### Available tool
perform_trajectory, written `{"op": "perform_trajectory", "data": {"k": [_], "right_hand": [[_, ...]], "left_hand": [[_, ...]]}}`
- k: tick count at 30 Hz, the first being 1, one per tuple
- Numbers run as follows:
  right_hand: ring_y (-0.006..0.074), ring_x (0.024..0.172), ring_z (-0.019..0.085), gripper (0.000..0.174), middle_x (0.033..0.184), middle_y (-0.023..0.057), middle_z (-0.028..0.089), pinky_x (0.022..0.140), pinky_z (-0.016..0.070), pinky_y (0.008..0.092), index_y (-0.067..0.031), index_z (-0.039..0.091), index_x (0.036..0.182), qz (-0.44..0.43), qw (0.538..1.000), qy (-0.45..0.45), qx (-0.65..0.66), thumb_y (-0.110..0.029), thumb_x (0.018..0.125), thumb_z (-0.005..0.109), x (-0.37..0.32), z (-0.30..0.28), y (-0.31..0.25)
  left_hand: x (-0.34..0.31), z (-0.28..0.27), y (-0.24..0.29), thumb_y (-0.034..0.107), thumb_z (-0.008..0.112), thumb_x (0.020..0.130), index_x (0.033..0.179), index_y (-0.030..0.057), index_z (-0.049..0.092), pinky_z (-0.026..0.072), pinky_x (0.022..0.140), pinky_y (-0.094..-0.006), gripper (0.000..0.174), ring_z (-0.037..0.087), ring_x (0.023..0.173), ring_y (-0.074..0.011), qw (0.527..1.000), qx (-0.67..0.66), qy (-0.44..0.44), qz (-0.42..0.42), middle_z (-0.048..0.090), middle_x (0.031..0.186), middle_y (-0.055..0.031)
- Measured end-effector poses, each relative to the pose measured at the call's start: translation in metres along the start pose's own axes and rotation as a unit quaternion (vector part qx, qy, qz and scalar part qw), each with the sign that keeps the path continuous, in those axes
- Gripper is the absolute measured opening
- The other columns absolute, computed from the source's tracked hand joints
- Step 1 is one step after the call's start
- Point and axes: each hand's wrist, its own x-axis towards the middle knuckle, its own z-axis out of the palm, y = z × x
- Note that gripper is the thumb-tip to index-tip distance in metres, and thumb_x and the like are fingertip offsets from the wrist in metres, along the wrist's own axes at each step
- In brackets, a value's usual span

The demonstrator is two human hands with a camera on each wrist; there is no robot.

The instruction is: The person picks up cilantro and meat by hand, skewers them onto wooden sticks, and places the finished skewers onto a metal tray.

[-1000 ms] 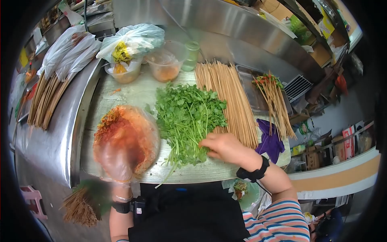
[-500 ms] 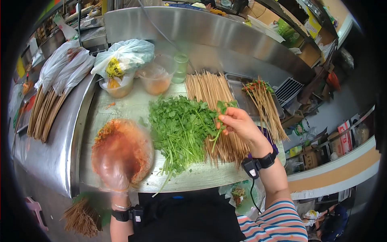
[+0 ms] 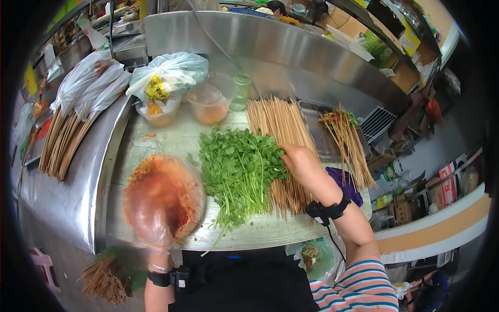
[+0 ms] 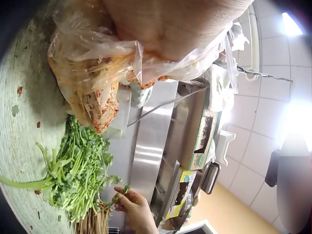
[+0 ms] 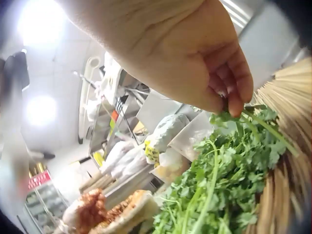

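Note:
In the head view, my left hand point(image 3: 153, 221), in a clear plastic glove, lies over a round mass of red, chili-coated food point(image 3: 156, 179) near the table's front edge. Loose plastic and red sauce hide its fingers in the left wrist view, so I cannot tell whether they grip anything. Beside it spreads a leafy heap of cilantro point(image 3: 234, 171). Over the heap's right side, my bare right hand point(image 3: 306, 166) pinches a small green cilantro sprig point(image 5: 263, 127) between thumb and fingers; its stem points toward the skewers in the right wrist view.
Bamboo skewers point(image 3: 280, 125) lie right of the cilantro. A metal tray point(image 3: 311, 125) with several loaded skewers point(image 3: 345, 140) and a purple cloth point(image 3: 345, 182) are farther right. Plastic tubs point(image 3: 210, 112), a knotted plastic bag point(image 3: 174, 75) and a green jar point(image 3: 241, 91) stand at the back.
My right hand rose from the cilantro stems with a sprig, over the skewers, then shifted slightly back toward the heap's leafy side. My left hand stayed over the red food.

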Motion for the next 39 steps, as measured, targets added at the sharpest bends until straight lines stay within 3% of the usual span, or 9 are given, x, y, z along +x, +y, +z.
{"op": "perform_trajectory", "data": {"k": [6,12,20,26,27,30,35,38,39], "right_hand": [[0.0266,0.071,0.059,0.035,0.084,0.0153,0.062,0.071,0.0489,0.0347,-0.0047,0.058,0.12,0.117,0.95,-0.139,0.253,-0.001,0.085,0.051,0.009,-0.037,-0.041],[0.0261,0.087,0.057,0.039,0.092,0.0131,0.061,0.08,0.046,0.0339,-0.0061,0.061,0.114,-0.027,0.941,-0.195,0.277,0.004,0.08,0.047,0.016,-0.045,-0.069],[0.0295,0.087,0.057,0.025,0.089,0.0163,0.058,0.08,0.0455,0.0367,-0.0005,0.065,0.099,-0.075,0.902,-0.292,0.308,-0.007,0.082,0.048,0.022,-0.038,-0.097],[0.0259,0.076,0.062,0.017,0.084,0.0151,0.062,0.069,0.0487,0.0353,-0.001,0.065,0.096,-0.101,0.916,-0.217,0.322,-0.007,0.08,0.062,0.019,-0.023,-0.105],[0.0213,0.072,0.062,0.016,0.08,0.0122,0.062,0.065,0.048,0.032,-0.001,0.064,0.096,-0.077,0.915,-0.215,0.333,-0.006,0.081,0.063,0.019,-0.023,-0.109],[0.0108,0.061,0.06,0.014,0.07,0.0055,0.061,0.056,0.0459,0.0248,-0.0013,0.063,0.096,-0.03,0.908,-0.202,0.366,-0.006,0.083,0.065,0.016,-0.018,-0.121],[0.0075,0.062,0.058,0.011,0.076,0.004,0.064,0.054,0.0431,0.0225,-0.0036,0.063,0.092,0.019,0.89,-0.17,0.423,-0.006,0.081,0.067,0.009,-0.007,-0.131],[0.0089,0.069,0.059,0.011,0.081,0.0032,0.065,0.058,0.0443,0.0237,-0.0041,0.064,0.09,0.003,0.901,-0.059,0.429,-0.006,0.08,0.069,0.001,0.004,-0.133],[0.0096,0.071,0.059,0.011,0.082,0.0028,0.065,0.06,0.0449,0.0242,-0.0043,0.064,0.09,-0.011,0.905,-0.011,0.426,-0.006,0.08,0.069,-0.003,0.01,-0.133]], "left_hand": [[0.002,-0.002,-0.007,0.0,0.048,0.087,0.115,-0.0049,0.058,0.0453,0.093,-0.0313,0.03,0.057,0.104,-0.0192,0.999,0.024,-0.004,0.041,0.061,0.115,-0.0116],[-0.001,0.005,0.002,-0.002,0.05,0.086,0.115,-0.0053,0.058,0.0451,0.092,-0.0291,0.03,0.058,0.102,-0.0173,0.993,-0.106,0.004,-0.044,0.062,0.111,-0.0109],[-0.003,0.029,0.063,-0.003,0.047,0.083,0.118,-0.0082,0.053,0.0486,0.089,-0.0321,0.036,0.061,0.1,-0.0207,0.97,-0.133,-0.161,-0.121,0.061,0.114,-0.0151],[-0.006,0.046,0.095,-0.005,0.063,0.079,0.104,-0.006,0.062,0.0498,0.081,-0.027,0.025,0.062,0.09,-0.0147,0.965,-0.063,-0.219,-0.132,0.064,0.096,-0.0106],[-0.005,0.048,0.093,-0.006,0.065,0.074,0.097,-0.0065,0.065,0.0506,0.071,-0.0263,0.023,0.063,0.079,-0.0138,0.967,0.008,-0.243,-0.074,0.062,0.085,-0.0087],[-0.011,0.065,0.101,-0.002,0.068,0.073,0.091,-0.0037,0.066,0.0487,0.06,-0.0291,0.018,0.06,0.065,-0.0141,0.959,-0.063,-0.249,-0.121,0.059,0.074,-0.0065],[-0.008,0.062,0.083,0.002,0.064,0.08,0.088,-0.0008,0.066,0.0463,0.055,-0.0274,0.009,0.058,0.059,-0.0136,0.941,0.163,-0.292,0.042,0.062,0.072,-0.0079],[-0.015,0.057,0.078,0.005,0.063,0.085,0.095,-0.0038,0.064,0.0477,0.055,-0.0266,0.014,0.059,0.061,-0.0159,0.924,-0.208,-0.211,-0.244,0.065,0.08,-0.0107],[-0.012,0.054,0.071,0.007,0.062,0.088,0.102,-0.0067,0.061,0.0508,0.057,-0.0276,0.02,0.06,0.063,-0.0177,0.908,-0.251,-0.209,-0.262,0.065,0.085,-0.0118]]}}
